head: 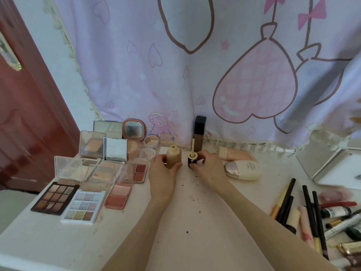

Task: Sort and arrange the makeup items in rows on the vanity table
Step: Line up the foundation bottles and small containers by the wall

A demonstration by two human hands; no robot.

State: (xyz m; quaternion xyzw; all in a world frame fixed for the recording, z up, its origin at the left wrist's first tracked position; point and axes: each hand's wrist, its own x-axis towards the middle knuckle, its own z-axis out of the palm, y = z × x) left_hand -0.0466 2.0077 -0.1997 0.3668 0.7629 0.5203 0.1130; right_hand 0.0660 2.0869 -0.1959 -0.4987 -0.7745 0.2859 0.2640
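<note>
Nearest the camera, two bare forearms are reaching forward over the pale surface (58,241), which is carrying small dark specks. To the near right, a loose heap of pencils and tubes (312,214) is lying unsorted. To the near left, a dark eyeshadow palette (55,198) and a pastel palette (83,206) are lying side by side, with a pink blush compact (118,196) just beyond, apparently forming a row already.

Further in, the left hand (160,169) is gripping an uncapped foundation bottle (173,158), keeping it upright, probably so nothing spills. The right hand (207,167) is pinching the black cap (192,160) just beside it, with the cap's applicator stick pointing up; the cap looks ready to go back on before the bottle takes its place.

Right of the hands, a white tube (244,170) and a pink tube (236,154) are lying flat. Behind, open mirrored compacts (115,149) are standing clustered at left, and a tall dark bottle (199,133) is standing against the heart-printed curtain (254,90).
</note>
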